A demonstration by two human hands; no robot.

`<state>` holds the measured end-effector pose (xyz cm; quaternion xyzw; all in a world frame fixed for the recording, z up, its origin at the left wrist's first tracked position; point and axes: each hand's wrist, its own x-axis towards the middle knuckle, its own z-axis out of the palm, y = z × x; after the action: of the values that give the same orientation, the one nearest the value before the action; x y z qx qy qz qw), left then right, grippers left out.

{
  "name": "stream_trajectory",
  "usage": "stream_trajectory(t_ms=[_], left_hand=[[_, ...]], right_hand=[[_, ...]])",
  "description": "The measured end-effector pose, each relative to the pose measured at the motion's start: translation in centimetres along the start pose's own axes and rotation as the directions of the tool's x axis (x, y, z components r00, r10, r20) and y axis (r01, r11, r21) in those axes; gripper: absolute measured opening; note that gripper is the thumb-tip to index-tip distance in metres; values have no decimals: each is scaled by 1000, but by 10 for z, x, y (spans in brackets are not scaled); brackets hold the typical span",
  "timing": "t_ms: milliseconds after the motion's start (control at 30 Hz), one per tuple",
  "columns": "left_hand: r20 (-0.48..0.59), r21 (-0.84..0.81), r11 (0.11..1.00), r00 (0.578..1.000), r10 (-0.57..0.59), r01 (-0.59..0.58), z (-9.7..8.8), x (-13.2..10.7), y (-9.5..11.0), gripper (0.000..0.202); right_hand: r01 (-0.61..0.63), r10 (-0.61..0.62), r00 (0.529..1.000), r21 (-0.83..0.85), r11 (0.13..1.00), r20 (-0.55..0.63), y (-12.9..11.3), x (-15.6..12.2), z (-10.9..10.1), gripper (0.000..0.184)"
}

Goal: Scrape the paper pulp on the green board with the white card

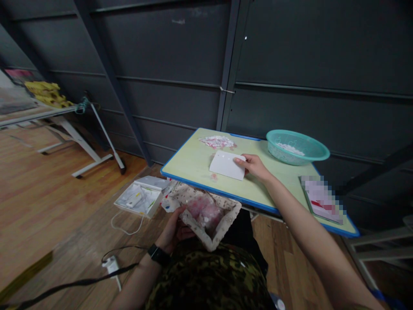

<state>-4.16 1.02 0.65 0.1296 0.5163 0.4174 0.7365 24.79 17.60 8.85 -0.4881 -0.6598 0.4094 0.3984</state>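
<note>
My right hand (253, 165) grips a thin white rectangular sheet (227, 164) by its right edge, with the thumb on top. The sheet is low over the table, or resting on it; I cannot tell which. Below the table's near edge, my left hand (180, 226) is closed on the left side of an open box with pale, brown-spotted walls (222, 230). Pink and white material (203, 209) lies inside that box. Farther back on the table, beyond the sheet, is a flat heap of white and pink bits (217, 141).
The pale yellow table (277, 185) has a blue rim. On its right stand a green plastic basket (312, 148) with white bits inside and a flat blurred-out item (322, 200). An open white box (140, 196) with a cable and a power strip (111, 267) lie at lower left.
</note>
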Motion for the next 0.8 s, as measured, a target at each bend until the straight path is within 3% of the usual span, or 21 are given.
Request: stream_trajectory(t_ms=[200, 400, 600, 800], left_hand=[[5, 4, 1000, 1000, 13, -13, -2, 1, -1, 31], [15, -7, 1000, 1000, -3, 3, -4, 4, -2, 33], [23, -7, 1000, 1000, -11, 11, 0, -1, 0, 34], [23, -6, 1000, 1000, 12, -12, -1, 0, -1, 32]], right_hand=[[-52, 43, 988, 55, 997, 147, -5, -4, 5, 53], [-29, 29, 1000, 32, 999, -10, -6, -3, -1, 49], [-76, 76, 975, -10, 997, 208, -5, -4, -12, 43], [-88, 85, 984, 15, 996, 156, -7, -4, -20, 40]])
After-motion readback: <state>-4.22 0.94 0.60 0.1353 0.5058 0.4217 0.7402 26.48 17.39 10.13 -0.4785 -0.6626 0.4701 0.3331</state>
